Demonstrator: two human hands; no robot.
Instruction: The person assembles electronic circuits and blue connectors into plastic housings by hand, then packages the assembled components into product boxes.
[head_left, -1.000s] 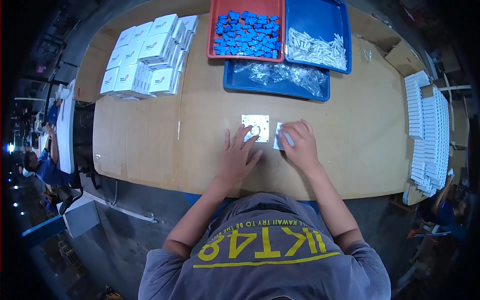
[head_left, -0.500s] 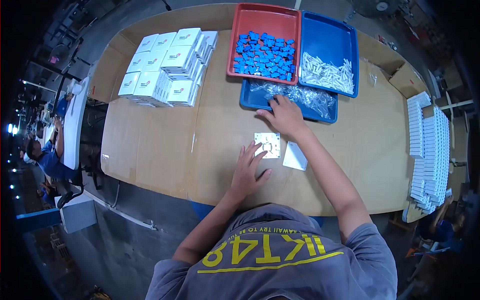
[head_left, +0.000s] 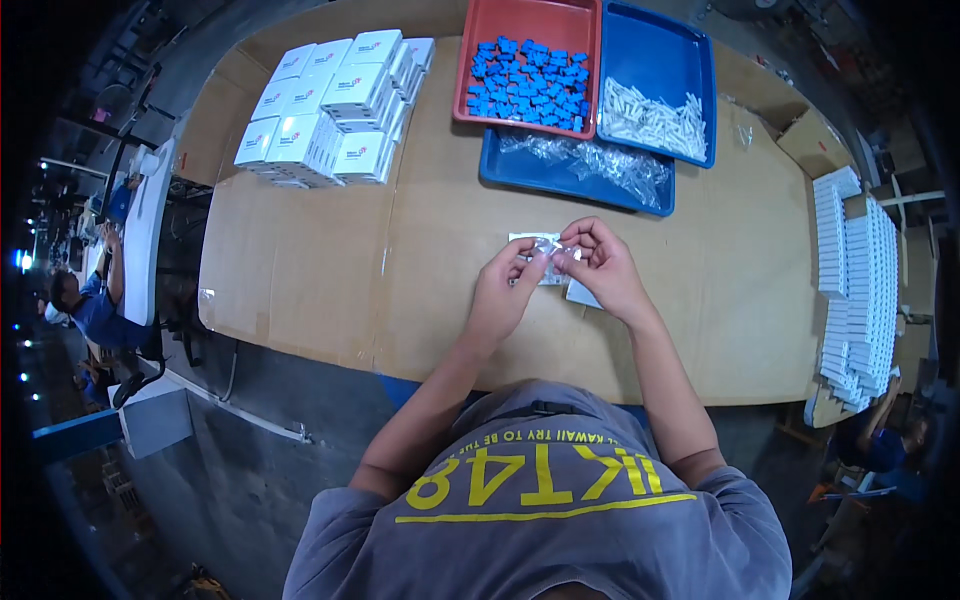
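Tabletop (head_left: pixel 440 220): over a white plate (head_left: pixel 518 238), a clear bag (head_left: pixel 548 244) is narrowly pinched by left hand (head_left: pixel 503 292) and right hand (head_left: pixel 612 275); its opening is apparently in hand, a gentle parting pull being called for

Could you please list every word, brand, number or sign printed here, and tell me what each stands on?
Grey shirt: large yellow lettering, upside down in this view; I won't copy its wording.
White boxes, stacked at the left: small print with a red mark, too small to quote.
Cardboard flap: tiny reddish mark, too small to read.
Clear bag between left hand and right hand: no print visible.
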